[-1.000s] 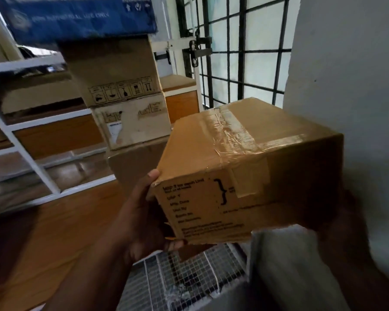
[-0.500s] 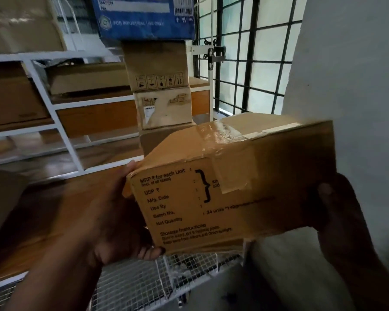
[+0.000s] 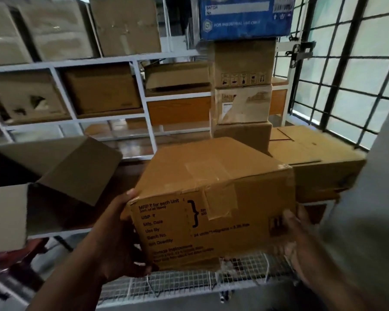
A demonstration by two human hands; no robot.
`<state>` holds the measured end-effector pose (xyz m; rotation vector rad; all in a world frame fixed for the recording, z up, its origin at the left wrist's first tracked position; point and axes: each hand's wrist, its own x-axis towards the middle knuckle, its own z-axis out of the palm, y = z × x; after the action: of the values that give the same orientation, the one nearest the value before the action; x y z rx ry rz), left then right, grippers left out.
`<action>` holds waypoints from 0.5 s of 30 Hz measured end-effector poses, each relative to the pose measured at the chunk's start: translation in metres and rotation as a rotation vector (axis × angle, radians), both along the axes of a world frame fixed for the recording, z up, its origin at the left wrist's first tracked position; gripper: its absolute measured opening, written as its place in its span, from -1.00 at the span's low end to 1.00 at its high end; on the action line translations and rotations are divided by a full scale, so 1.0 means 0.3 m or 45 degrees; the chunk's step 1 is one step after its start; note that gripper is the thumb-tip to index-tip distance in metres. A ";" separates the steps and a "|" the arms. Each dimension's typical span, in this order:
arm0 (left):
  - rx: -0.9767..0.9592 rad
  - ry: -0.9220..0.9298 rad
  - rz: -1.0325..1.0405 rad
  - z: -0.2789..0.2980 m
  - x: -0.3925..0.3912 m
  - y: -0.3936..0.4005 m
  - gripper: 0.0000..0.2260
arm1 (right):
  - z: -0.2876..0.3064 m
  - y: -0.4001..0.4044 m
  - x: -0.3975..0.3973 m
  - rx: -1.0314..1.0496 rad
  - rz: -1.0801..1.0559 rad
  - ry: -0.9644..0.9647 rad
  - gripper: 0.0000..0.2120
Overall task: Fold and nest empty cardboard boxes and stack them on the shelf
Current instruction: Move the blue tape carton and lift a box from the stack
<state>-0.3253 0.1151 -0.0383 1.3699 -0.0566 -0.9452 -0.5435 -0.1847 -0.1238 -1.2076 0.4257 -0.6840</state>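
Head view | taped cardboard box (image 3: pixel 213 198), printed panel facing near, held at centre above wire mesh rack (image 3: pixel 189 281) | left hand (image 3: pixel 119 241) grips its left side | right hand (image 3: pixel 299 239) grips its right end | open-flapped box (image 3: pixel 76 173) near left | stacked cartons (image 3: pixel 243 86) topped by blue carton (image 3: pixel 245 16), far centre | white shelving (image 3: pixel 142 102) with boxes, far left

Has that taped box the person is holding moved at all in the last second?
Yes. The taped box has swung left, away from the grey wall, toward the stack of cartons.
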 end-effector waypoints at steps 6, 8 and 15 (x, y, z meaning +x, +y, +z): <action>0.179 -0.009 0.256 -0.065 0.144 0.102 -0.13 | -0.033 0.095 0.203 -0.090 0.159 0.278 -0.53; 0.186 0.013 0.298 -0.092 0.198 0.140 -0.15 | -0.066 0.109 0.250 -0.093 0.216 0.276 -0.53; 0.196 0.052 0.326 -0.179 0.356 0.217 -0.22 | -0.215 0.122 0.415 0.152 0.353 0.231 -0.39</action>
<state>-0.2187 0.1801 -0.0922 1.4584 0.2221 -0.7731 -0.4190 -0.1480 -0.1882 -1.1910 0.4329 -0.3083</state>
